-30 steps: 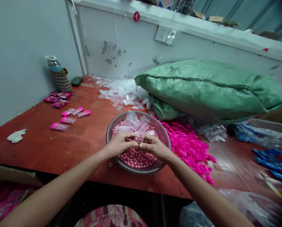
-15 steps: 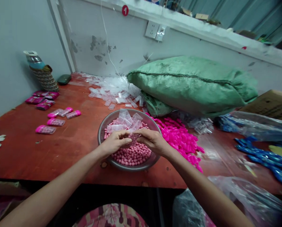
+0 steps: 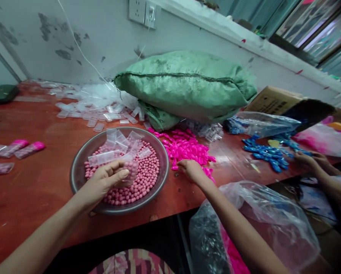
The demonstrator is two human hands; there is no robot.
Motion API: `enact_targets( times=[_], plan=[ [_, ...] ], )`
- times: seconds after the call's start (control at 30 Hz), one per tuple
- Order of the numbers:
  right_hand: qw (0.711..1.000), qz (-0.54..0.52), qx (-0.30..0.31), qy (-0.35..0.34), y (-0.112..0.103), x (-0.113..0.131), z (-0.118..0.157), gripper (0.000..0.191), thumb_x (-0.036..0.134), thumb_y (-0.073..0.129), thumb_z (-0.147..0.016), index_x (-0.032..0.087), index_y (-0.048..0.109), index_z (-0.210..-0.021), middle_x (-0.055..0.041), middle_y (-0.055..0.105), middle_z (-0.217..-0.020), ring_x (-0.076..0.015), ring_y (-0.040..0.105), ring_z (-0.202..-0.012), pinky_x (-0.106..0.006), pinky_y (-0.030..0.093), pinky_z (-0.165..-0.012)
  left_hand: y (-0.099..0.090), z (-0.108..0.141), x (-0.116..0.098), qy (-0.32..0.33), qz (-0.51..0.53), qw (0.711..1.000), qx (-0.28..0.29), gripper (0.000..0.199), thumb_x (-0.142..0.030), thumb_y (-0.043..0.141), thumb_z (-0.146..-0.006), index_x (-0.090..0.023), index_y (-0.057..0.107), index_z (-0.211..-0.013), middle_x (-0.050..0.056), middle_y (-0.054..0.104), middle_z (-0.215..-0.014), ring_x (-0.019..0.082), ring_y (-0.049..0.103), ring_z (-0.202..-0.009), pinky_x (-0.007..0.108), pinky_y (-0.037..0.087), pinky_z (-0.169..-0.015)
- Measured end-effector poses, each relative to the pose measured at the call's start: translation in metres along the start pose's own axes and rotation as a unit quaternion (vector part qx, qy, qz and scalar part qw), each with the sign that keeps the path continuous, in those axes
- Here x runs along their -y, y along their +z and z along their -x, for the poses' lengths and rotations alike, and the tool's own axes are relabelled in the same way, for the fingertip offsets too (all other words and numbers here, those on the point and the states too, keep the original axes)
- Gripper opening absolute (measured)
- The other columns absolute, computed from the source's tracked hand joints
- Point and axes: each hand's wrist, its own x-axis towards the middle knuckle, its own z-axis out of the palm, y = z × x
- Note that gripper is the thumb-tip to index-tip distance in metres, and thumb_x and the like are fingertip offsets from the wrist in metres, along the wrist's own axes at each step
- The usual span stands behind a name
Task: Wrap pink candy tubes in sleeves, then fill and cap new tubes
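Observation:
A metal bowl [image 3: 165, 167] holds pink beads [image 3: 147, 177] and several clear plastic cases [image 3: 117, 140]. Over the bowl's front left part, my left hand [image 3: 107, 180] grips a clear case with pink beads in it [image 3: 131, 171]. Right of the bowl, my right hand [image 3: 191, 170] is closed at the near left edge of a pile of bright pink caps [image 3: 184, 148], its fingertips touching a pink cap [image 3: 175, 167]. Whether the fingers have gripped that cap is hard to tell.
Behind lie loose clear cases [image 3: 101, 104] and a green sack [image 3: 187, 85]. Capped bead cases [image 3: 30, 150] lie at left. To the right are blue pieces [image 3: 269, 154], an open carton [image 3: 279, 101] and another person's hands [image 3: 307, 160]. A clear bag [image 3: 273, 217] hangs at the front edge.
The view has swung right, bringing another person's hands into sight. My right hand has left the case and moved right to the pink caps. My left hand still holds the case over the bowl.

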Motion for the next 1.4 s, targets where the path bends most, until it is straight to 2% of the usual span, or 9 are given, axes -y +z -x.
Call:
enact_targets(
  times=[0.13, 0.27, 0.43, 0.6, 0.73, 0.9, 1.1, 1.27, 1.4],
  plan=[
    [1.0, 0.016, 0.008, -0.016, 0.015, -0.002, 0.0, 0.019, 0.016, 0.05, -0.08, 0.017, 0.068, -0.086, -0.0105, 0.068, -0.086, -0.022, 0.059, -0.086, -0.029, 0.041, -0.075, 0.001, 0.001, 0.002, 0.011, -0.024, 0.999, -0.028, 0.034, -0.03, 0.066, -0.071, -0.018, 0.061, -0.103, 0.007, 0.066, -0.101, 0.021, 0.062, -0.091, 0.029, 0.052, -0.078],
    [0.998, -0.042, 0.016, -0.042, 0.01, -0.015, 0.004, 0.022, 0.022, 0.051, -0.083, 0.024, 0.064, -0.101, -0.0017, 0.067, -0.098, -0.015, 0.059, -0.091, -0.022, 0.041, -0.08, -0.001, 0.002, 0.002, 0.012, -0.033, 0.998, -0.043, 0.038, -0.03, 0.067, -0.07, -0.02, 0.062, -0.106, 0.007, 0.066, -0.102, 0.023, 0.061, -0.093, 0.032, 0.052, -0.08],
    [0.996, -0.033, -0.032, 0.07, 0.008, -0.019, 0.0, 0.023, 0.027, 0.046, -0.085, 0.021, 0.065, -0.096, -0.0035, 0.067, -0.095, -0.016, 0.06, -0.089, -0.024, 0.041, -0.078, -0.004, 0.001, 0.006, 0.011, -0.04, 0.998, -0.043, 0.038, -0.03, 0.065, -0.072, -0.022, 0.061, -0.109, 0.005, 0.065, -0.105, 0.023, 0.061, -0.094, 0.033, 0.051, -0.082],
    [0.982, 0.025, -0.041, 0.185, 0.025, 0.009, -0.021, 0.041, 0.049, 0.039, -0.085, 0.019, 0.067, -0.088, -0.0104, 0.067, -0.084, -0.0228, 0.062, -0.082, -0.031, 0.042, -0.07, -0.006, 0.0, 0.01, 0.016, -0.053, 0.997, -0.044, 0.037, -0.03, 0.063, -0.074, -0.024, 0.06, -0.11, 0.004, 0.065, -0.106, 0.02, 0.061, -0.093, 0.029, 0.05, -0.082],
    [0.97, 0.059, -0.041, 0.233, 0.031, 0.021, -0.029, 0.037, 0.045, 0.04, -0.084, 0.018, 0.064, -0.092, -0.0116, 0.066, -0.088, -0.0238, 0.062, -0.083, -0.03, 0.041, -0.066, -0.004, 0.002, 0.007, 0.027, -0.063, 0.997, -0.041, 0.036, -0.031, 0.062, -0.074, -0.022, 0.06, -0.11, 0.005, 0.065, -0.107, 0.021, 0.06, -0.097, 0.029, 0.049, -0.084],
    [0.982, 0.05, -0.008, 0.179, 0.016, 0.014, -0.004, 0.028, 0.039, 0.043, -0.084, 0.021, 0.064, -0.086, -0.0047, 0.067, -0.081, -0.0183, 0.061, -0.077, -0.024, 0.037, -0.059, -0.002, 0.004, 0.002, 0.03, -0.062, 0.997, -0.039, 0.036, -0.031, 0.064, -0.072, -0.021, 0.062, -0.107, 0.006, 0.066, -0.104, 0.023, 0.061, -0.092, 0.032, 0.051, -0.081],
    [0.993, 0.031, 0.109, 0.036, 0.008, 0.008, 0.025, 0.017, 0.028, 0.051, -0.08, 0.022, 0.067, -0.076, -0.0016, 0.066, -0.075, -0.0147, 0.06, -0.07, -0.021, 0.032, -0.053, -0.004, 0.002, 0.006, 0.025, -0.051, 0.998, -0.038, 0.036, -0.03, 0.067, -0.068, -0.021, 0.064, -0.103, 0.006, 0.067, -0.101, 0.024, 0.062, -0.091, 0.032, 0.051, -0.081],
    [0.997, 0.019, 0.074, 0.019, 0.006, 0.013, 0.026, 0.022, 0.029, 0.046, -0.085, 0.02, 0.065, -0.092, -0.0053, 0.066, -0.087, -0.0162, 0.06, -0.079, -0.022, 0.038, -0.063, -0.004, 0.003, 0.006, 0.028, -0.043, 0.998, -0.042, 0.035, -0.03, 0.068, -0.068, -0.024, 0.064, -0.103, 0.004, 0.068, -0.099, 0.021, 0.063, -0.089, 0.029, 0.051, -0.08],
    [0.996, 0.004, 0.036, -0.079, 0.011, 0.025, 0.027, 0.027, 0.03, 0.049, -0.085, 0.019, 0.057, -0.108, -0.0074, 0.063, -0.1, -0.0172, 0.057, -0.089, -0.024, 0.04, -0.074, -0.002, 0.004, 0.004, 0.034, -0.038, 0.998, -0.046, 0.036, -0.03, 0.067, -0.069, -0.023, 0.063, -0.105, 0.004, 0.067, -0.099, 0.02, 0.063, -0.088, 0.03, 0.051, -0.081]
  ],
)
